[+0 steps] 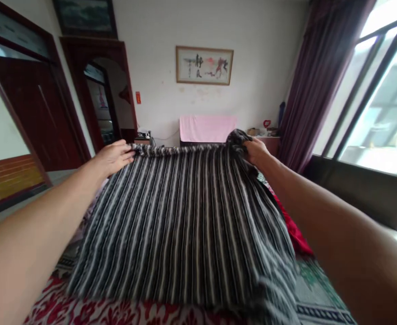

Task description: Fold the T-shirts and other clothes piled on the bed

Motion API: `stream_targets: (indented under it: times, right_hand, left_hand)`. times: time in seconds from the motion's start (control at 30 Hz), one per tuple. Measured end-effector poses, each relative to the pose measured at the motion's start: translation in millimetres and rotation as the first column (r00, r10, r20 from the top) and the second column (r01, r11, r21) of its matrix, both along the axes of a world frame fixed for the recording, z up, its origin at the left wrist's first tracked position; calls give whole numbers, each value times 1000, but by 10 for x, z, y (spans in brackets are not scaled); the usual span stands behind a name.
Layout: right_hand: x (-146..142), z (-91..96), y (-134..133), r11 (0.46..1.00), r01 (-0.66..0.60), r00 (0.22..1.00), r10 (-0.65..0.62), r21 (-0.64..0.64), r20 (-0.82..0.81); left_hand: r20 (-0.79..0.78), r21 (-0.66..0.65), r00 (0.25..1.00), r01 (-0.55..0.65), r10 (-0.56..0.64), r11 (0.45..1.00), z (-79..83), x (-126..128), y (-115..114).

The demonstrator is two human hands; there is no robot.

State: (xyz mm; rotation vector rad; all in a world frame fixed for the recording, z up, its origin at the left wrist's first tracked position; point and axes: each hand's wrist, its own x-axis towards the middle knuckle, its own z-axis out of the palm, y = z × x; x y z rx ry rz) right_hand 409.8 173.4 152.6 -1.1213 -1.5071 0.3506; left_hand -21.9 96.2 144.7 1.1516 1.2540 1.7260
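Observation:
A black, grey and white striped garment is stretched out in front of me, its gathered top edge raised between both hands. My left hand pinches the top left corner, thumb and fingers closed on the cloth. At the top right, the fabric is bunched into a dark clump, and my right hand grips it there. The lower right part of the garment hangs in loose folds, blurred by motion. Its bottom edge lies over or just above a red and white patterned cloth; I cannot tell whether they touch.
Bright red cloth shows beyond the garment's right side. A green and grey patterned cover lies at lower right. Farther off are a pink cloth, a cabinet top with small items, a purple curtain and a doorway at left.

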Motion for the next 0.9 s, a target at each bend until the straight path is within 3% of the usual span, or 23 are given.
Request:
stream_targets:
  times: [0.1, 0.2, 0.3, 0.4, 0.5, 0.57, 0.73, 0.9]
  right_hand:
    - [-103, 58, 65, 991, -82, 996, 79, -103, -33]
    - [10, -117, -59, 977, -55, 997, 65, -206, 42]
    - [202, -554, -294, 968, 63, 988, -26, -242, 151]
    - [334, -1084, -573, 919, 4, 949, 121, -394, 292]
    - [349, -1512, -828, 844, -21, 852, 296, -536, 432]
    - [300, -1704, -958, 853, 32, 788, 299, -521, 538]
    - [120, -1982, -1094, 924, 236, 698, 55, -302, 714]
    - [64, -2130, -1075, 924, 325, 703, -93, -203, 705]
  left_hand:
    - [-97, -86, 995, 25, -33, 996, -73, 220, 58]
    - [-335, -190, 937, 38, -101, 981, -340, 274, -55]
    - [-624, -295, 764, -34, -165, 955, -781, 218, -208]
    - [-739, -412, 596, -28, -316, 911, -1305, 161, -302]
    - [-865, -312, 424, -34, -269, 950, -1767, 143, -292]
    - [-932, -207, 323, -101, -164, 973, -1972, 151, -237]
    - [-982, -26, 188, -246, 21, 969, -2147, 250, -65]
    - [-977, -48, 208, -373, 33, 927, -2170, 406, 7]
